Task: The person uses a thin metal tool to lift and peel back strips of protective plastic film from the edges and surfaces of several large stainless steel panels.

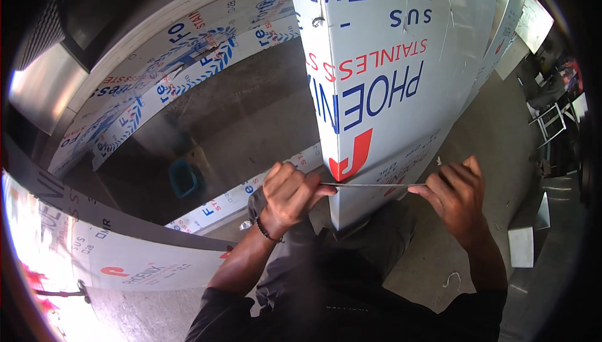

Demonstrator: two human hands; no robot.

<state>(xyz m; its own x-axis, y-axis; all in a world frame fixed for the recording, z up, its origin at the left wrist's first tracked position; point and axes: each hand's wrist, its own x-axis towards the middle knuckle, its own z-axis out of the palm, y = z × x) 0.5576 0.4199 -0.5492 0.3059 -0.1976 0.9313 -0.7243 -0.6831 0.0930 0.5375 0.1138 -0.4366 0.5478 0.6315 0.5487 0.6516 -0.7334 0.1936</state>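
Observation:
A thin, straight, narrow strip (375, 185) is stretched level between my two hands; its exact kind is too fine to make out. My left hand (290, 190), with a dark bead bracelet at the wrist, is closed on its left end. Thumb and fingers of my right hand (453, 194) pinch the right end. Between the hands, the strip crosses the near corner of a tall sheet-metal piece (392, 38) covered in white printed protective film. This piece stands upright in front of me, its lower tip between my legs.
Film-covered metal walls (157, 251) curve round on the left. A blue plastic container (184, 178) lies on the floor beyond them. At the right are a white box-shaped piece (520, 247), a metal frame (550, 124) and a loose piece of string (453, 279).

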